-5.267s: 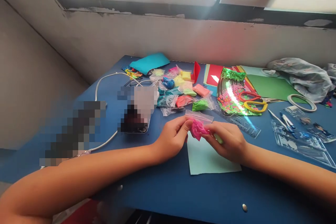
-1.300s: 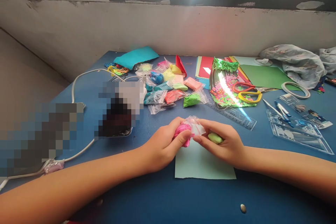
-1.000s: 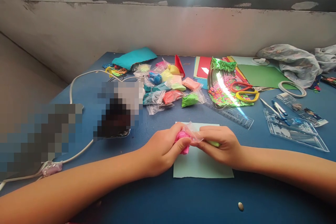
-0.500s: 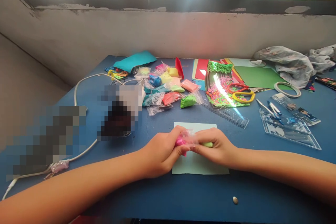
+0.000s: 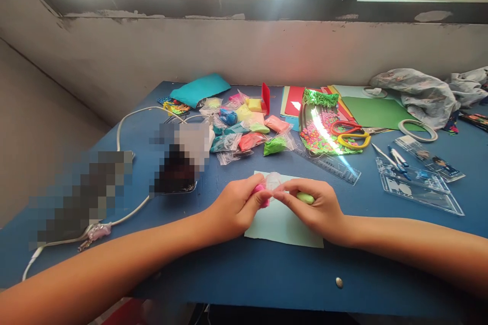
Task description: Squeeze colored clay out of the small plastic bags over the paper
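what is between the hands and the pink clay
Only the clear plastic bag, bunched over the pink clay where the hands meet. The left hand grips the clay; the right hand pinches the bag and also holds a green lump. Nothing else intervenes.

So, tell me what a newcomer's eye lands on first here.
Front and centre, the left hand and right hand pinch pink clay and a clear bag over pale green paper. Behind them, a heap of bright clay packets and a sunlit decorated tray, scissors at its edge, glow on the blue table.
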### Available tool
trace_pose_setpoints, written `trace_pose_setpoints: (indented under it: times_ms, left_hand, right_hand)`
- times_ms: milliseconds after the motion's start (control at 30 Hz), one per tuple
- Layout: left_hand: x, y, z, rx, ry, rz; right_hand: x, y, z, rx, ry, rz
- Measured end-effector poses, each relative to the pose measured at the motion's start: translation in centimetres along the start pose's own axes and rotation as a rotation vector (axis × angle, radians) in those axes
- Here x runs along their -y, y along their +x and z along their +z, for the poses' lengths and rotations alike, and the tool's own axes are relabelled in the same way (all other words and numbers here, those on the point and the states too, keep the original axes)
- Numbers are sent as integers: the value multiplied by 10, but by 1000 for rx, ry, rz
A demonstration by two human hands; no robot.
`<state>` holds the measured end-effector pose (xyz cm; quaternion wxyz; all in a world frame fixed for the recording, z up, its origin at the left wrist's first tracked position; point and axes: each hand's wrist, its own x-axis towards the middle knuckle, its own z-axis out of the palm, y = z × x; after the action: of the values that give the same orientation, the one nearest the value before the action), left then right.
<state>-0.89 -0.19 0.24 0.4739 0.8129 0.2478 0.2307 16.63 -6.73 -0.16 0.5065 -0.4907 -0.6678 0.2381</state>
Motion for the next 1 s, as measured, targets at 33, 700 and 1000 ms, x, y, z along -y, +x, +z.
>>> trace_pose_setpoints:
  times_ms: [33, 700, 1000]
  left_hand:
    - [0, 0, 0, 3, -30, -1]
    - [-9, 7, -4, -83, -478, -273]
    - [-3, 6, 1, -61, -563, -447]
  right_hand:
    - [0, 1, 0, 12, 13, 57]
    - [-4, 10, -11, 191, 174, 356]
    - [-6, 7, -7, 245, 184, 255]
